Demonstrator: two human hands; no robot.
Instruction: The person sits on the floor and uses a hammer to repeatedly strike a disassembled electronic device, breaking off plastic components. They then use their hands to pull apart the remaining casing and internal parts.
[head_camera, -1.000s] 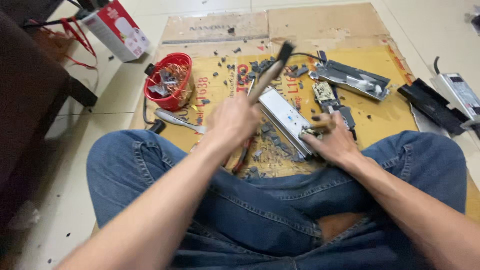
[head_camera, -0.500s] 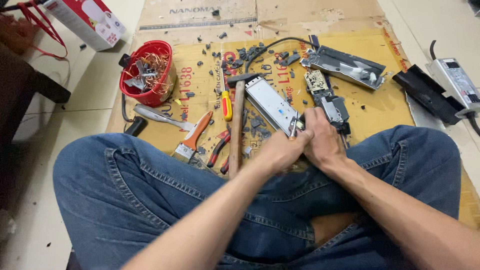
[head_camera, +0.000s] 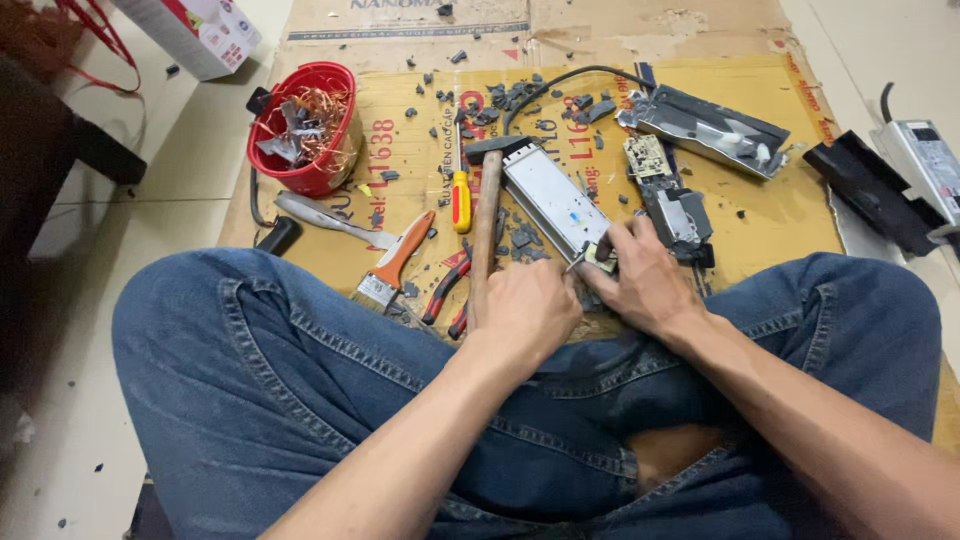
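Fingers of the left hand (head_camera: 525, 310) wrap the wooden-handled hammer (head_camera: 486, 215); right hand (head_camera: 640, 280) pinches a small metal tool (head_camera: 580, 260) at the long silver metal casing (head_camera: 555, 198), frame centre, long axis upper left to lower right. Dark fragments (head_camera: 520, 238) scattered; casing seemingly part-dismantled, more remaining.

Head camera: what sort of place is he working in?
Probably a makeshift floor workspace for stripping electronics: flattened cardboard on floor tiles, a hammer, opened metal casings, and a red bucket of scrap wire.
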